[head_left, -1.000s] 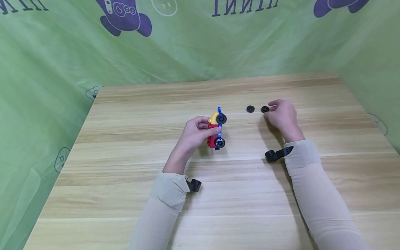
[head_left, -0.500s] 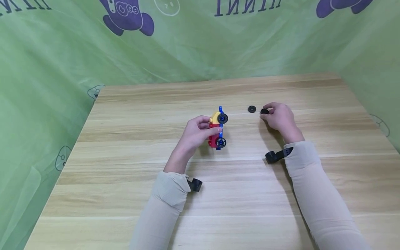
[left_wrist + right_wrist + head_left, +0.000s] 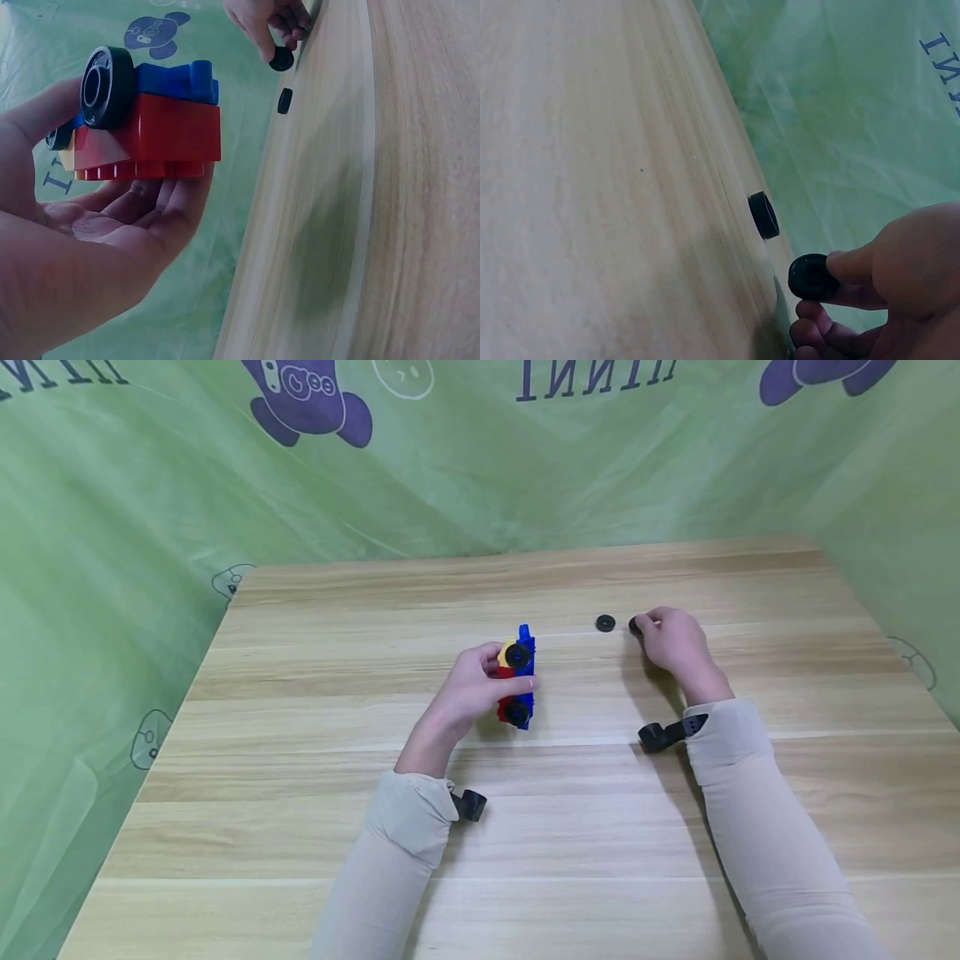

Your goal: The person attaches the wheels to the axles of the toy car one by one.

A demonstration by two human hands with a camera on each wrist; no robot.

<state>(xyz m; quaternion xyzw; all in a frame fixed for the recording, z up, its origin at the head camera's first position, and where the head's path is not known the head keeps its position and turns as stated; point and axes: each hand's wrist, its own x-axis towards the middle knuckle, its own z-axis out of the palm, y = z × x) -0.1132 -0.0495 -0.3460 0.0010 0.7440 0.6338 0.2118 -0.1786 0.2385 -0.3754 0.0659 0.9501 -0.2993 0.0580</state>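
My left hand [image 3: 468, 687] grips a small toy car [image 3: 527, 693] of red, yellow and blue blocks, its thumb across the blue base. Two black wheels [image 3: 107, 88] on the car's side show in the left wrist view, and the car is tilted so its underside faces right. My right hand [image 3: 675, 642] pinches a loose black wheel [image 3: 812, 277] between thumb and finger. A second loose black wheel [image 3: 605, 623] lies flat on the table, just left of the right hand.
The wooden table [image 3: 300, 827] has its far edge close behind the loose wheels. A green printed cloth [image 3: 480, 485] hangs behind it and along both sides. A wrist camera [image 3: 654, 737] sticks out from the right sleeve, another [image 3: 470, 806] from the left.
My left hand has turned the toy car so more of its blue underside shows. My right hand has taken hold of the right-hand loose wheel and turned it.
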